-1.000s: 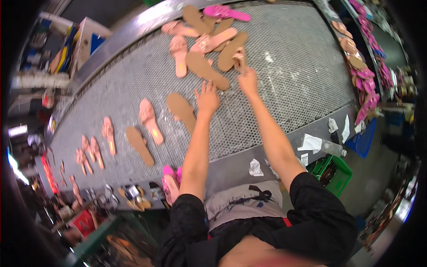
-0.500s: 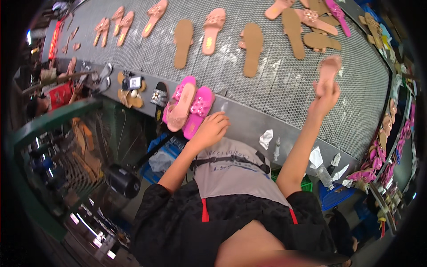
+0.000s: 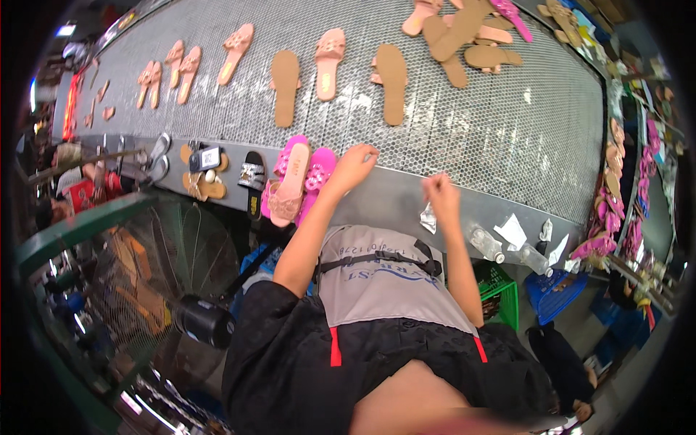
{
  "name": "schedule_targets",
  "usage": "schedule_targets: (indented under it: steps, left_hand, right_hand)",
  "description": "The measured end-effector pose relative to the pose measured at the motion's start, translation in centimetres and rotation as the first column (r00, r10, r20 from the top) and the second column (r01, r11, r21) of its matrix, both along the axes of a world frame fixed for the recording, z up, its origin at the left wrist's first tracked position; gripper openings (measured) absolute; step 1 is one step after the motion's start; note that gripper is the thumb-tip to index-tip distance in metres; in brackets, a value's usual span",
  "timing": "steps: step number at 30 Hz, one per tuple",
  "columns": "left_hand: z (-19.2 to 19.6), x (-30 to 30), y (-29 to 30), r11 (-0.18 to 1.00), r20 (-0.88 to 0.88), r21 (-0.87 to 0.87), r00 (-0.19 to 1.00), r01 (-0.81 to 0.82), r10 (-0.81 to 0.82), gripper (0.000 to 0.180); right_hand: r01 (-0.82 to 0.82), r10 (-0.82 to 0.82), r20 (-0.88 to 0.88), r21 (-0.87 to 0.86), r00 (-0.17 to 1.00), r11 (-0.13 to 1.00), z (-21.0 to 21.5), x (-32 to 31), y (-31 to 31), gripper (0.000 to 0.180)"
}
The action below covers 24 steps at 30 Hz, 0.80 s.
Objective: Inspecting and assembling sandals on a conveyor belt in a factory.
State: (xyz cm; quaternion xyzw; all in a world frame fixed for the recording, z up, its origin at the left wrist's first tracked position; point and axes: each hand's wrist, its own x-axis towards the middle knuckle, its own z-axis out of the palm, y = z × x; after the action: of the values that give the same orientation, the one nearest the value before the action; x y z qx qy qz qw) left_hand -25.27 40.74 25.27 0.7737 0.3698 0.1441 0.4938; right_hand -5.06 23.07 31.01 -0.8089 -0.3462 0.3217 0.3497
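At the metal ledge along the mesh bench, my left hand point(image 3: 355, 166) has its fingers curled together; whatever they hold, if anything, is too small to make out. To its left, two magenta slippers point(image 3: 319, 175) lie with a pale pink slipper point(image 3: 293, 181) on top of them. My right hand point(image 3: 441, 193) is over the ledge, its fingers drawn together and slightly blurred, contents hidden. A crumpled white tissue point(image 3: 428, 217) lies just below that hand. Beyond both hands, a pink slipper point(image 3: 330, 64) is upright between two turned sole up point(image 3: 286, 87).
A pile of slippers point(image 3: 464, 32) covers the far right of the mesh. Clear bottles point(image 3: 486, 243) and tissues point(image 3: 512, 232) lie along the right ledge. To the left are a black slipper point(image 3: 251, 177), a large fan point(image 3: 199, 322) and a green frame point(image 3: 94, 214). Other people are around.
My right hand has let go of the pink slipper and come back to the ledge; another slipper now lies sole up on the pile. My left hand has moved up slightly. The view has shifted.
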Motion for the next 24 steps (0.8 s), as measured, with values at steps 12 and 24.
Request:
schedule_targets:
  steps: [12, 24]
  left_hand:
    - [-3.8, 14.8, 5.6, 0.974, -0.508, 0.151, 0.832, -0.170, 0.224, 0.099]
    - [4.0, 1.4, -0.9, 0.510, 0.305, -0.855, 0.885, 0.093, 0.351, 0.054]
  right_hand:
    - [0.258, -0.273, -0.178, -0.105, 0.945, 0.961, 1.8, -3.1, -11.1, 0.029]
    - [0.239, -0.204, -0.469, 0.017, 0.860, 0.971, 3.6, -1.0, -3.7, 0.033]
